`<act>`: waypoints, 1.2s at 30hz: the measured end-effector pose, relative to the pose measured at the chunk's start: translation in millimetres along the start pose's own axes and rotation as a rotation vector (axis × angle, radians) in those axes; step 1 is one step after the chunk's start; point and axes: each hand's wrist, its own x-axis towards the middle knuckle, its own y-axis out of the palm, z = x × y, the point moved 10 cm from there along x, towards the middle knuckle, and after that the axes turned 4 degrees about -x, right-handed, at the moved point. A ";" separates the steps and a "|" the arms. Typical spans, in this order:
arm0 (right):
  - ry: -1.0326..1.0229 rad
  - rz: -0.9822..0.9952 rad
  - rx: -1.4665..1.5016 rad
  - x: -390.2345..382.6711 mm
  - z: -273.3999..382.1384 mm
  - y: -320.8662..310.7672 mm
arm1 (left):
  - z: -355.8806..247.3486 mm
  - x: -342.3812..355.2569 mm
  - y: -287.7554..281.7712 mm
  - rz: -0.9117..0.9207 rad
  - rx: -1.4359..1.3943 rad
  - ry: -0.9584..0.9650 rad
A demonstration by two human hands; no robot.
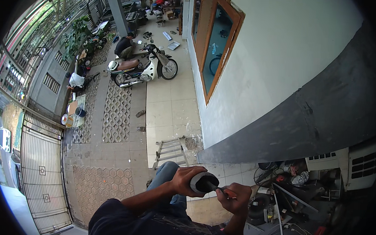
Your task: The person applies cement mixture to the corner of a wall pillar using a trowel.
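Nearest, just beyond the dark shirt (161, 227), the left hand (183, 179) is clamped round a grey, tube-like piece (200, 181), its dark opening turned to the right. To the right of that, the right hand (238, 197) has its fingers closed on a red-handled tool (229, 193), whose dark shaft reaches to the opening (how deep it goes, I cannot tell). Farther right, a tyre (257, 206) sits among a jumble of odds and ends. Beyond the hands, slightly left, is a metal ladder (170, 152). Farther off stands a white motorbike (150, 71), with a person in a dark top (123, 46) down low just behind it.
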 end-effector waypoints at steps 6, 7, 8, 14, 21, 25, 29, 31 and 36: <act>0.032 -0.015 0.048 -8.2 -1.9 -2.2 | -4.5 -7.1 4.2 0.014 0.019 0.014; 0.034 -0.019 0.048 -9.4 -1.8 -2.3 | -6.1 -9.1 5.3 0.019 0.018 0.015; 0.000 -0.022 0.012 -10.0 1.6 -2.1 | -6.0 -9.8 5.8 0.024 0.037 0.010; -0.029 -0.017 -0.115 -22.1 8.7 -4.4 | -12.1 -15.2 14.4 0.069 0.057 0.014; 0.021 -0.060 -0.182 -44.9 10.8 -19.3 | -26.3 -16.1 28.4 0.077 0.040 0.050; 0.022 -0.043 -0.193 -47.1 12.3 -20.3 | -28.9 -15.7 28.6 0.069 0.044 0.049; 0.022 -0.090 -0.149 -43.2 10.8 -24.2 | -23.2 -19.7 19.5 0.049 0.051 0.022; 0.013 -0.005 -0.137 -40.1 9.3 -14.4 | -22.0 -21.6 17.4 0.063 0.042 0.046; 0.039 0.038 -0.083 -30.0 2.6 -2.0 | -18.0 -27.6 6.5 0.030 0.065 0.050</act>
